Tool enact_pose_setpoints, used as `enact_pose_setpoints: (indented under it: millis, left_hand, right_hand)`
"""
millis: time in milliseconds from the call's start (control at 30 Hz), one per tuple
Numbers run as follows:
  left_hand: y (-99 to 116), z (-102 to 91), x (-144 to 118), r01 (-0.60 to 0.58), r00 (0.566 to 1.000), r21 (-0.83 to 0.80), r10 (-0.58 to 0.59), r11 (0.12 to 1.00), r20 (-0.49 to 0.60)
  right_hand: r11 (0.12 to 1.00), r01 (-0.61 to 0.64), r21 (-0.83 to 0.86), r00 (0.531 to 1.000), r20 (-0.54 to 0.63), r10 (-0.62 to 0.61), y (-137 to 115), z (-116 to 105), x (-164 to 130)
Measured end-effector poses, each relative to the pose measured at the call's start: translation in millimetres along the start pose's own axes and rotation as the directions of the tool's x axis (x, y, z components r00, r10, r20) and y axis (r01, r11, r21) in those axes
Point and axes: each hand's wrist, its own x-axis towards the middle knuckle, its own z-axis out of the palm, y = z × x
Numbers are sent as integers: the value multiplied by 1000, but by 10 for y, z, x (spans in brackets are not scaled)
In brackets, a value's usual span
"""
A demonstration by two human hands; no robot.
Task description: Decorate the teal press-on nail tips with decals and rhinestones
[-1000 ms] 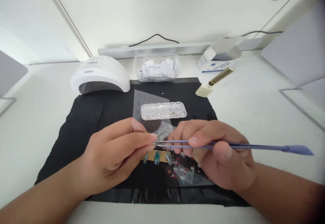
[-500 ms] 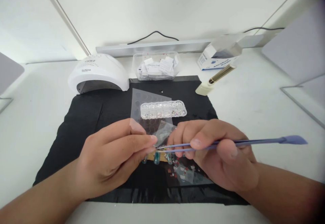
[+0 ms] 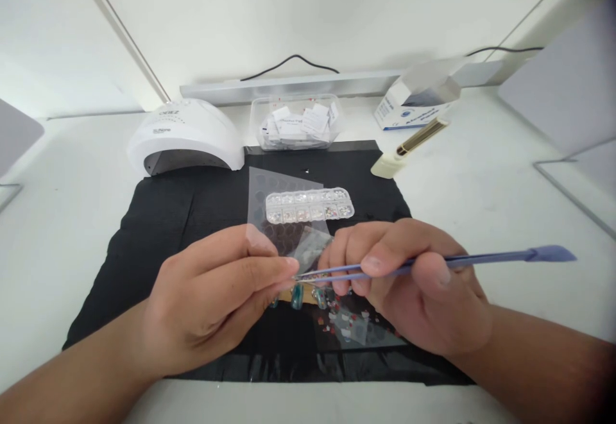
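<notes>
My left hand (image 3: 212,296) pinches a clear plastic sheet (image 3: 274,209) with round cells, holding it up above the black mat (image 3: 158,219). My right hand (image 3: 414,283) grips purple tweezers (image 3: 433,262), whose tips meet my left fingertips at the sheet's lower edge. Below the hands lies a tan strip with teal false nails (image 3: 298,296) and a clear film of small stickers (image 3: 351,328). A clear compartment box of rhinestones (image 3: 309,204) rests on the mat just behind the hands.
A white nail lamp (image 3: 185,135) stands at the back left. Behind the mat sit a clear tub of white packets (image 3: 296,122) and a blue-and-white carton (image 3: 414,106). A cream-handled gold tool (image 3: 409,148) lies at the mat's back right corner.
The tweezers' rear end has risen a little and their tips stay at my left fingertips. The view has tilted slightly; both hands remain nearly in place.
</notes>
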Motion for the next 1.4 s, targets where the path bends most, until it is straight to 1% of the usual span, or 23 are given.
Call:
enact_pose_setpoints:
  millis: [200, 367, 433, 533, 667, 800, 933, 1067, 1133, 1167, 1200, 1233, 1267, 1300, 1333, 1400]
  left_hand:
    - [22, -7, 0, 22, 1000, 0, -22, 1000, 8]
    - [1, 5, 3, 9, 1000, -11, -9, 1000, 1]
    - [-5, 11, 7, 22, 1000, -18, -22, 1000, -9]
    - [2, 20, 10, 73, 997, -45, -75, 996, -29]
    - [17, 45, 5, 149, 987, -124, -155, 981, -45]
    - [4, 68, -11, 204, 974, -178, -218, 963, -60]
    - [-27, 72, -33, 276, 955, -225, -294, 934, -49]
    - [-90, 69, -23, 316, 940, -236, -337, 919, -56]
    - [-156, 63, -2, 376, 916, -233, -398, 897, -51]
    - [-199, 58, 9, 440, 888, -236, -459, 866, -27]
    - [-246, 52, 20, 521, 846, -242, -533, 819, 17]
    - [-296, 44, 30, 603, 792, -247, -605, 759, 75]
    - [-346, 35, 37, 669, 740, -254, -658, 699, 138]
    - [-392, 27, 41, 712, 700, -258, -688, 653, 190]
    - [-434, 18, 42, 732, 680, -256, -699, 631, 222]
    - [-494, 2, 37, 737, 676, -217, -696, 640, 240]
  right_hand:
    - [999, -42, 0, 999, -11, 42, -19, 5, 1]
    - [999, -17, -32, 1000, -17, 17, -24, 5, -3]
    - [999, 5, -41, 1000, -18, -5, -15, 5, -2]
    - [997, 37, -67, 999, -30, -39, 0, 11, -3]
    - [994, 42, -103, 997, -65, -49, 10, 20, -23]
    - [994, 29, -105, 995, -87, -39, 12, 17, -46]
    - [994, -11, -110, 994, -114, -2, 11, 8, -50]
    - [992, -34, -123, 987, -160, 14, 8, -2, -40]
    - [991, -33, -128, 984, -175, 10, 11, -9, -34]
    - [991, -29, -130, 984, -180, 6, 15, -14, -31]
    - [991, -26, -134, 984, -181, 2, 20, -18, -28]
    - [990, -28, -138, 983, -183, 2, 27, -22, -24]
    - [989, -26, -143, 982, -187, -2, 34, -24, -19]
    - [989, -22, -148, 981, -194, -8, 40, -24, -12]
    - [988, -13, -154, 980, -200, -18, 43, -21, -4]
    - [986, 21, -164, 978, -201, -54, 29, -7, 16]
